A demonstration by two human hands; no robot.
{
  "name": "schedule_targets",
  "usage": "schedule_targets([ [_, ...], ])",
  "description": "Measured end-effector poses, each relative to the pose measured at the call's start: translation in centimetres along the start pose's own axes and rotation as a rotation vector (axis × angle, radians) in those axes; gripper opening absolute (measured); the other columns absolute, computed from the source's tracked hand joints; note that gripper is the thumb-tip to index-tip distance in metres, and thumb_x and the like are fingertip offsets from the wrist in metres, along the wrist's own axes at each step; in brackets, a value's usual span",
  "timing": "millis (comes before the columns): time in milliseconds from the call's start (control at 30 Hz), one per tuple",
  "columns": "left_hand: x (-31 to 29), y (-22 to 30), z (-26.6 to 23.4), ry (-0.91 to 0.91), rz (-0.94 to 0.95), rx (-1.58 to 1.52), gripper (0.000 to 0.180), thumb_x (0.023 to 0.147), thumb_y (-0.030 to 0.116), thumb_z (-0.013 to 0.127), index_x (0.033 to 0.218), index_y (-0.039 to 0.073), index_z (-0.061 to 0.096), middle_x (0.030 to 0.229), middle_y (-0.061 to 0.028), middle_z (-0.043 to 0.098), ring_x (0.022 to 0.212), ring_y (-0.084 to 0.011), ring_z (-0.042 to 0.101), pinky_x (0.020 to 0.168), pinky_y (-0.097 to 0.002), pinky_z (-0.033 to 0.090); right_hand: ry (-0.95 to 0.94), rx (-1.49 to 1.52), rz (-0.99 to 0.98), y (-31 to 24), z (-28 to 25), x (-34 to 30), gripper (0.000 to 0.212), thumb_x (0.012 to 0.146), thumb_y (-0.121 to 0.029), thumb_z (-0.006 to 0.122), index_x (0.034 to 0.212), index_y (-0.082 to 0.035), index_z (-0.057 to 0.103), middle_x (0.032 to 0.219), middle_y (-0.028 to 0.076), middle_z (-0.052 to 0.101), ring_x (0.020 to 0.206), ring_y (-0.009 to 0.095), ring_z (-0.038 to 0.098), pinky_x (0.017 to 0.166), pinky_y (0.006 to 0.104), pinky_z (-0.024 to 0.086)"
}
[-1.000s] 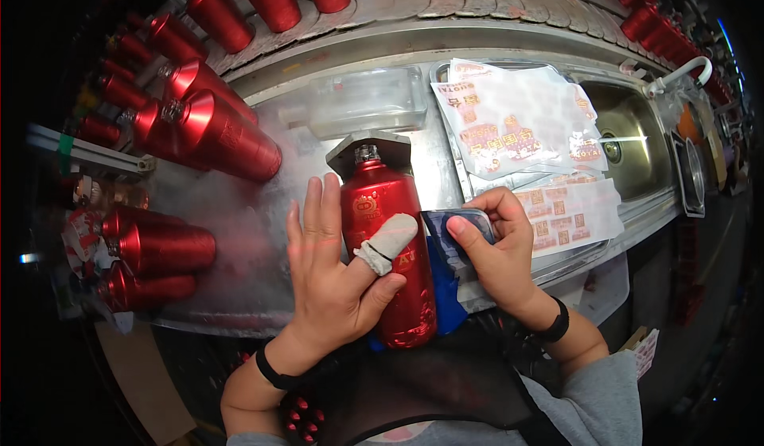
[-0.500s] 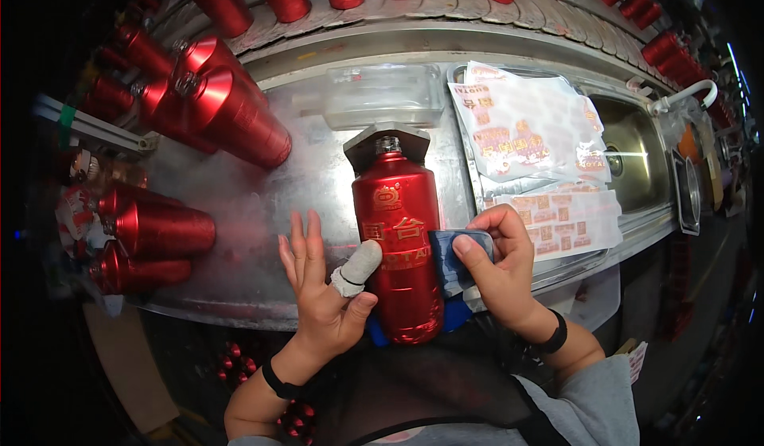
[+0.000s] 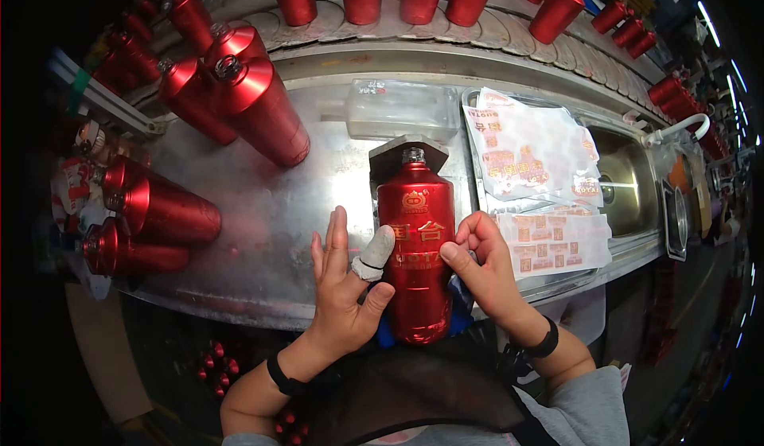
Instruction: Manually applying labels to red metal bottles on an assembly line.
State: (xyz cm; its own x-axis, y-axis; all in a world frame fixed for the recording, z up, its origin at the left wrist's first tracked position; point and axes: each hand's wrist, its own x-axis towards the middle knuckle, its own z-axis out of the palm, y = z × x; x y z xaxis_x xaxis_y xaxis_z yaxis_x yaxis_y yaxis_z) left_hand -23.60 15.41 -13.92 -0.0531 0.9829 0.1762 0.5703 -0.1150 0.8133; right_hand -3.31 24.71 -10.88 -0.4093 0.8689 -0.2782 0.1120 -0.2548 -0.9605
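Note:
A red metallic bottle (image 3: 415, 307) with gold characters lies on its back before me, its clear threaded neck on a dark angled rest (image 3: 390, 157). A bit of blue cloth (image 3: 385, 333) shows under its base. At the bottle's left side, my left hand (image 3: 344, 291) is open with fingers spread; its index finger, in a grey-white cover, presses the gold print. My right hand (image 3: 489, 275) is closed at the right edge, thumb touching the bottle. Below its fingers shows part of a flat dark-blue scraper (image 3: 460, 291), mostly hidden by hand and bottle.
Printed transfer sheets (image 3: 535, 155) lie on a metal tray at right, before a sink (image 3: 629, 171). A clear plastic box (image 3: 402, 109) stands behind the rest. Red bottles (image 3: 259, 112) stand at left, others lie nearby (image 3: 163, 211). A plated conveyor (image 3: 382, 26) carries more behind.
My right hand has turned and moved in against the bottle's edge; the blue scraper, plainly visible before, is now mostly hidden. My left finger stays on the print. Bottles on the conveyor have shifted.

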Motion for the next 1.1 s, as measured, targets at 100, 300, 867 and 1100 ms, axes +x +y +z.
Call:
schedule_targets([
  [100, 0.0, 0.2, 0.4, 0.006, -0.033, -0.08, 0.053, 0.1, 0.046, 0.051, 0.143, 0.015, 0.055, 0.158, -0.0341, 0.018, 0.149, -0.0437, 0.019, 0.114, -0.0639, 0.002, -0.015, 0.059, -0.029, 1.0, -0.2, 0.2, 0.028, 0.092, -0.017, 0.071, 0.097, -0.008, 0.046, 0.084, -0.003, 0.054, 0.077, 0.002, 0.048, 0.069, 0.0196, 0.04],
  [300, 1.4, 1.0, 0.0, 0.046, 0.042, 0.099, 0.048, 0.098, 0.041, 0.053, 0.14, 0.017, 0.058, 0.157, -0.0329, 0.021, 0.148, -0.045, 0.021, 0.114, -0.0662, 0.007, 0.009, -0.012, -0.094, 1.5, -0.4, 0.4, 0.029, 0.093, -0.021, 0.071, 0.097, -0.007, 0.046, 0.084, -0.001, 0.057, 0.081, 0.005, 0.054, 0.07, 0.0225, 0.044],
  [867, 2.0, 3.5, -0.9, -0.098, 0.241, 0.403, 0.042, 0.097, 0.049, 0.051, 0.118, 0.02, 0.073, 0.157, -0.03, 0.025, 0.146, -0.0504, 0.019, 0.112, -0.0684, 0.002, 0.23, -0.998, -0.181, 1.4, -14.8, -1.1, 0.016, 0.08, -0.012, 0.066, 0.095, -0.009, 0.07, 0.078, 0.009, 0.062, 0.068, 0.024, 0.062, 0.063, 0.0351, 0.048],
  [1100, -1.5, 0.5, -0.7, 0.002, 0.077, 0.161, 0.055, 0.101, 0.053, 0.043, 0.125, 0.011, 0.069, 0.159, -0.0298, 0.02, 0.148, -0.0457, 0.018, 0.116, -0.0637, 0.002, -0.011, -1.222, -0.388, 1.8, -15.3, 2.0, 0.022, 0.08, -0.008, 0.068, 0.101, -0.01, 0.074, 0.09, 0.007, 0.062, 0.065, 0.023, 0.063, 0.063, 0.0364, 0.051],
])
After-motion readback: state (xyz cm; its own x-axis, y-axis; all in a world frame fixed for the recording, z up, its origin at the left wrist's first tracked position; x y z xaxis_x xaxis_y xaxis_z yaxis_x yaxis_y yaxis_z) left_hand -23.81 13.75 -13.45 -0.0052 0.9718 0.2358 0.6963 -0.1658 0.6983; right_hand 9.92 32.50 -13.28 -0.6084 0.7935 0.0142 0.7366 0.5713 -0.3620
